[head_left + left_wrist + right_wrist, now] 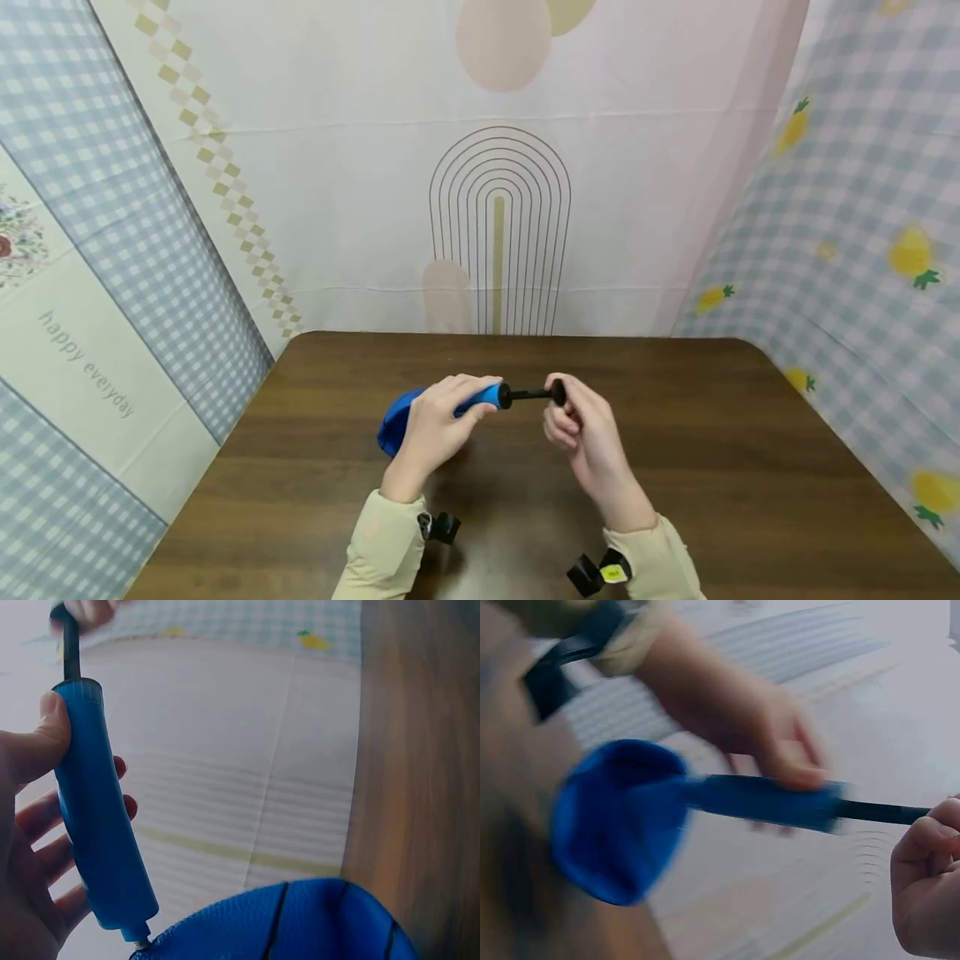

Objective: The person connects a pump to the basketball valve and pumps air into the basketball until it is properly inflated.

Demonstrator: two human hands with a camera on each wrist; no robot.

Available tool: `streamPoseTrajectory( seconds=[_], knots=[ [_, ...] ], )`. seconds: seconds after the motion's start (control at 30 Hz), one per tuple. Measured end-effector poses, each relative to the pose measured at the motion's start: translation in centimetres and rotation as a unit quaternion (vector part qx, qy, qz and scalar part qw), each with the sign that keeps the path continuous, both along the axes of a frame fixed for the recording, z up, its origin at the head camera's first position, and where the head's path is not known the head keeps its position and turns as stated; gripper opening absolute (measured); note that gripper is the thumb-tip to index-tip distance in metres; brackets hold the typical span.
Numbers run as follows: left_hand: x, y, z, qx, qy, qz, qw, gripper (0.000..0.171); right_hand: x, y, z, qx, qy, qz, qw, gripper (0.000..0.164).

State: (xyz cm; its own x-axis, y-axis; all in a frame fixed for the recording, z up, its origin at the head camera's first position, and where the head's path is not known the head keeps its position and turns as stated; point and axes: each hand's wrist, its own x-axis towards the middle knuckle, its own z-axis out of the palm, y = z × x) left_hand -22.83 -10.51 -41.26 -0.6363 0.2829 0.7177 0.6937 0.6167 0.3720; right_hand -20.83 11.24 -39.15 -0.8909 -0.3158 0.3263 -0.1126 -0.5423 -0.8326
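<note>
My left hand [435,423] grips the blue barrel of a hand pump [109,817], its thumb along one side and fingers wrapped round the other. From the barrel's end a black plunger rod [531,393] sticks out, and the fingers of my right hand [592,429] hold the black handle [558,392] at its tip. At the other end, the pump's nozzle meets a blue ball [262,922] with black seam lines. That ball looks caved in and slack in the right wrist view. It hangs partly behind my left hand in the head view.
Beneath both hands lies a dark brown wooden table [712,433]. A pale patterned cloth [360,208] hangs behind it, with checked cloths at both sides. Each wrist carries a small black camera, such as the right one [585,575].
</note>
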Motion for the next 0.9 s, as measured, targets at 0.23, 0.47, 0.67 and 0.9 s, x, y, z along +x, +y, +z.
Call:
streamPoseTrajectory(
  seconds=[0.23, 0.47, 0.67, 0.9],
  knots=[
    [0.1, 0.3, 0.1, 0.027, -0.058, 0.017, 0.9978, 0.030, 0.4, 1.0, 1.6, -0.101, 0.087, 0.064, 0.989, 0.035],
    [1.2, 3.6, 0.2, 0.053, -0.105, -0.048, 0.9919, 0.030, 0.9, -2.2, 0.7, -0.129, 0.090, 0.096, 0.983, 0.032],
    [1.1, 2.7, 0.8, 0.004, -0.083, -0.009, 0.9965, 0.028, 0.7, -2.4, 0.4, -0.092, -0.026, 0.091, 0.991, 0.028],
    [0.2, -0.1, 0.6, -0.001, -0.176, 0.021, 0.9841, 0.030, 0.9, 0.0, 1.6, -0.116, -0.016, 0.108, 0.987, 0.030]
  ],
)
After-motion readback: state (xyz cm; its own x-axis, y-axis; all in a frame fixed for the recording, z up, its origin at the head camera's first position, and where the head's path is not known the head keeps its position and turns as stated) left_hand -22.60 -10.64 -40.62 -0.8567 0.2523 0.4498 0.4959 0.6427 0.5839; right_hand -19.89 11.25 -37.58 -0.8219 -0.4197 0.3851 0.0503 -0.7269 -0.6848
